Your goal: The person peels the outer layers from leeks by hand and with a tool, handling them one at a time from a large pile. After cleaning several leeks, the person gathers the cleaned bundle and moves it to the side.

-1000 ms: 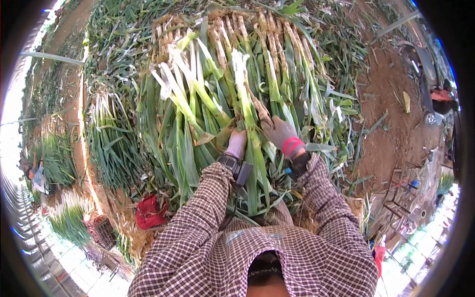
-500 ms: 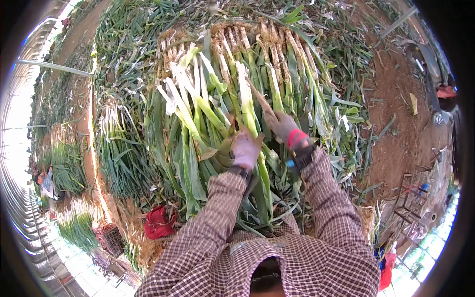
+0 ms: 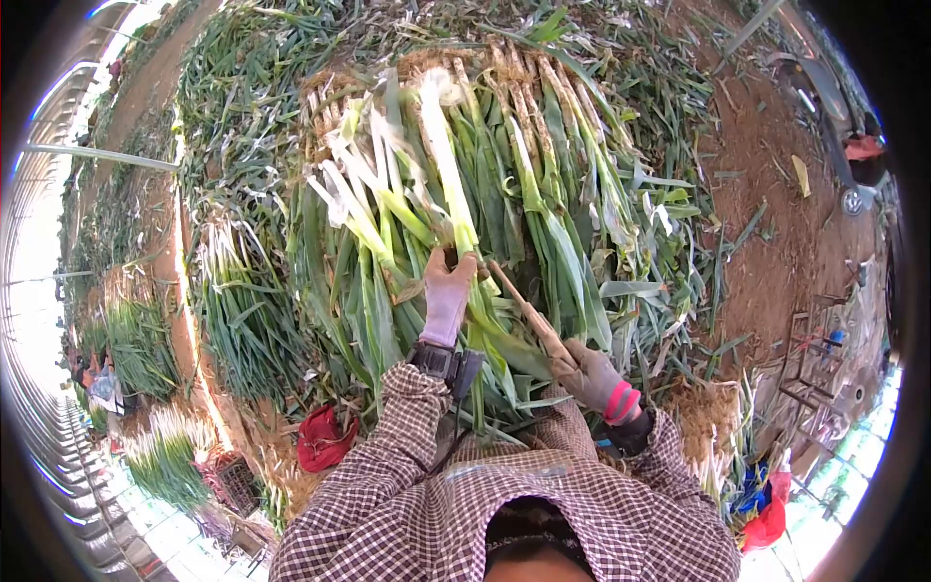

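My left hand [image 3: 450, 296], in a pale glove, is closed around the green part of a leek [image 3: 447, 165] whose peeled white stem points away from me. My right hand [image 3: 593, 376], gloved with a pink band at the wrist, grips a slim brown stick-like tool [image 3: 529, 312]. The tool's tip points up and left, close beside my left hand. Peeled white leeks [image 3: 354, 199] lie fanned out left of the held one. Beyond and to the right lies a row of unpeeled leeks [image 3: 529, 121] with brown, soil-covered roots.
Leaf scraps [image 3: 262, 73] cover the ground around the pile. Bundled leeks [image 3: 238, 291] lie to the left, near a red bag [image 3: 326, 438] and a dark crate [image 3: 237, 480]. Bare soil [image 3: 752, 233] runs along the right, with metal frames [image 3: 810, 364] farther out.
My right hand has swung down and right with the tool, away from the leek's white end. My left hand has shifted slightly left, still on the leek, which tilts more to the left.
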